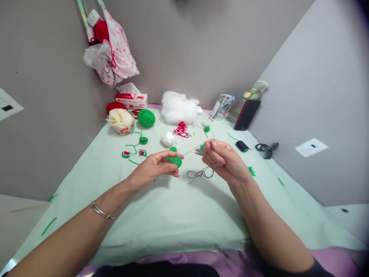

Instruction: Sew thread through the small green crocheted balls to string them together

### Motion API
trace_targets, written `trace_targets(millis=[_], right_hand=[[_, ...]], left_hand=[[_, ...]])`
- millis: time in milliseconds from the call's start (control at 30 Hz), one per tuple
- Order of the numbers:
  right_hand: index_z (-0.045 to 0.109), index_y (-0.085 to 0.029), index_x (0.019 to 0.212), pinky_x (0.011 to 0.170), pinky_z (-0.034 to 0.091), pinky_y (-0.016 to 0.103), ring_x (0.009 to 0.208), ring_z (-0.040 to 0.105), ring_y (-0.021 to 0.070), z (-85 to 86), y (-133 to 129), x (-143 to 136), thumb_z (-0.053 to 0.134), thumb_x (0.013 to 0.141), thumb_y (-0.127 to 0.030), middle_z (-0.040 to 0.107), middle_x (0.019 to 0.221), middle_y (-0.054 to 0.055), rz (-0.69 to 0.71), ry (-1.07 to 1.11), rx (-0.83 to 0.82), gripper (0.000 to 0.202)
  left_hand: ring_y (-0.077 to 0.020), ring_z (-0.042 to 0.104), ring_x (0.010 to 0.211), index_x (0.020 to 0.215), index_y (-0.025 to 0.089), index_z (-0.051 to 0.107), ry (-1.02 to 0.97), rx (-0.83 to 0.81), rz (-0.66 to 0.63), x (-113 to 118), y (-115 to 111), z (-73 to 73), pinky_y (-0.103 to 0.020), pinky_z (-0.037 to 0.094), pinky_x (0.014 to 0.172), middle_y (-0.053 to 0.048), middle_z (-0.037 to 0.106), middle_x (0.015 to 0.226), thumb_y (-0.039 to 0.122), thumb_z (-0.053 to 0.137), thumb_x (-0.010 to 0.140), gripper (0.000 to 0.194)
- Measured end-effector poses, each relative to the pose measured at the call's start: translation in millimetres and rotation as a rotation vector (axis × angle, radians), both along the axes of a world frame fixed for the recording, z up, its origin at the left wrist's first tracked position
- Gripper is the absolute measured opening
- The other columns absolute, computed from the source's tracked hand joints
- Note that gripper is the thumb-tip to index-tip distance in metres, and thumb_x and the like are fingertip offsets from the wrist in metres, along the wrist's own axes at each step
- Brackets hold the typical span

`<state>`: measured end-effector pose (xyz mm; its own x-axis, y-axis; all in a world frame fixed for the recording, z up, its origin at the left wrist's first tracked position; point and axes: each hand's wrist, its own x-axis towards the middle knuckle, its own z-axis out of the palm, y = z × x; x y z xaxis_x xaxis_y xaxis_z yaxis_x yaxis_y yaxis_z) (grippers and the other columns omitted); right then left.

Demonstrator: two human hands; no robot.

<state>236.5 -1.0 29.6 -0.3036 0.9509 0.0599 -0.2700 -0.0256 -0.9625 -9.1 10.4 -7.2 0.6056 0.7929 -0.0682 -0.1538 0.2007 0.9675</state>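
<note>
Left hand [161,164] grips green crochet [177,162], right hand [223,157] pinches dark thread [192,150]; tissue box [138,99] lettering [129,101] is illegible

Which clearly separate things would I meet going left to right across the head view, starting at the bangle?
Silver bangle, green yarn ball, green crocheted piece in the left hand, right hand, dark hair clip, white wall plate.

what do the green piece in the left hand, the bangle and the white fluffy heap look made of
The green piece: probably knitted or crocheted yarn, matte, with a bumpy stitched surface. The bangle: likely metal, silvery with bright highlights. The white heap: perhaps fibre stuffing, soft and matte, with cloudy edges.
</note>
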Motion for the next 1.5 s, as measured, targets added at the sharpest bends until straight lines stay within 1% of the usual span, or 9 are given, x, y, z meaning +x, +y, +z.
trace_targets(millis=[300, 500, 600, 700, 833, 900, 1200, 1367, 1500], right_hand=[[0.066, -0.019, 0.084, 0.049, 0.019, 0.025, 0.047, 0.013, 0.0082, 2.5, -3, 5, 0.063, 0.095, -0.042, 0.023, 0.047, -0.011, 0.011, -0.019, 0.060, 0.026], [0.074, -0.014, 0.104, 0.050, 0.032, 0.023, 0.050, 0.039, 0.0079, 13.9, -26, -6, 0.054, 0.101, -0.044, 0.049, 0.057, -0.004, 0.555, -0.557, 0.163, 0.036], [0.073, -0.016, 0.118, 0.060, 0.045, 0.022, 0.061, 0.053, 0.0086, 17.1, -29, -9, 0.049, 0.103, -0.043, 0.069, 0.092, 0.006, 0.670, -0.743, 0.222, 0.039], [0.073, -0.018, 0.119, 0.067, 0.048, 0.024, 0.069, 0.058, 0.0102, 17.5, -25, -5, 0.048, 0.103, -0.044, 0.069, 0.111, 0.009, 0.503, -0.791, 0.293, 0.038], [0.074, -0.017, 0.114, 0.056, 0.037, 0.024, 0.057, 0.046, 0.0114, 17.0, -18, 7, 0.047, 0.104, -0.045, 0.056, 0.064, 0.000, 0.039, -0.893, 0.267, 0.040], [0.072, -0.016, 0.110, 0.054, 0.033, 0.025, 0.055, 0.040, 0.0110, 16.7, -15, 10, 0.047, 0.103, -0.046, 0.044, 0.058, -0.004, -0.078, -0.849, 0.224, 0.040], [0.068, -0.016, 0.107, 0.055, 0.041, 0.023, 0.057, 0.052, 0.0092, -0.7, -19, -22, 0.057, 0.099, -0.040, 0.063, 0.069, 0.000, 0.145, -0.305, 0.094, 0.027], [0.068, -0.018, 0.107, 0.062, 0.054, 0.027, 0.063, 0.067, 0.0125, -11.4, -20, -34, 0.071, 0.090, -0.039, 0.073, 0.081, 0.003, 0.083, -0.132, 0.021, 0.027], [0.071, -0.018, 0.089, 0.063, 0.054, 0.029, 0.066, 0.067, 0.0149, -10.6, -20, -36, 0.074, 0.087, -0.039, 0.073, 0.079, 0.004, -0.083, -0.225, 0.091, 0.022]], left_hand=[[-0.0184, 0.070, 0.083, 0.110, 0.025, 0.077, 0.061, 0.091, 0.080, 1, -1, 4.0, -0.039, 0.054, 0.089, -0.005, 0.070, 0.108, 0.037, 0.079, 0.082, 0.031], [-0.0211, 0.067, 0.090, 0.109, 0.021, 0.075, 0.096, 0.180, 0.164, 5, -2, 2.4, -0.038, 0.054, 0.089, -0.005, 0.069, 0.096, 0.036, 0.079, 0.082, 0.031], [-0.0191, 0.069, 0.087, 0.115, 0.023, 0.071, 0.054, 0.173, 0.196, 5, -3, 3.4, -0.036, 0.054, 0.089, -0.003, 0.067, 0.101, 0.033, 0.078, 0.083, 0.034], [-0.0180, 0.071, 0.088, 0.119, 0.025, 0.068, -0.004, 0.149, 0.248, 4, -2, 3.6, -0.036, 0.054, 0.091, -0.002, 0.064, 0.107, 0.032, 0.077, 0.085, 0.036], [-0.0175, 0.071, 0.087, 0.114, 0.024, 0.067, -0.094, 0.075, 0.296, 3, 0, 3.2, -0.038, 0.055, 0.092, -0.002, 0.065, 0.103, 0.032, 0.078, 0.085, 0.032], [-0.0176, 0.071, 0.088, 0.113, 0.024, 0.067, -0.124, 0.047, 0.303, 4, 0, 3.6, -0.038, 0.055, 0.093, -0.001, 0.066, 0.100, 0.031, 0.079, 0.084, 0.032], [-0.0185, 0.072, 0.091, 0.108, 0.020, 0.063, -0.185, -0.051, 0.294, 5, -1, 10.1, -0.039, 0.053, 0.096, -0.002, 0.070, 0.098, 0.027, 0.083, 0.079, 0.036], [-0.0167, 0.071, 0.090, 0.105, 0.020, 0.063, -0.175, -0.071, 0.272, 5, -2, 9.8, -0.036, 0.052, 0.096, -0.001, 0.070, 0.097, 0.028, 0.085, 0.078, 0.036], [-0.0167, 0.071, 0.090, 0.112, 0.022, 0.064, -0.171, -0.068, 0.252, 4, -3, 7.6, -0.035, 0.051, 0.095, 0.000, 0.070, 0.095, 0.030, 0.083, 0.081, 0.037]])
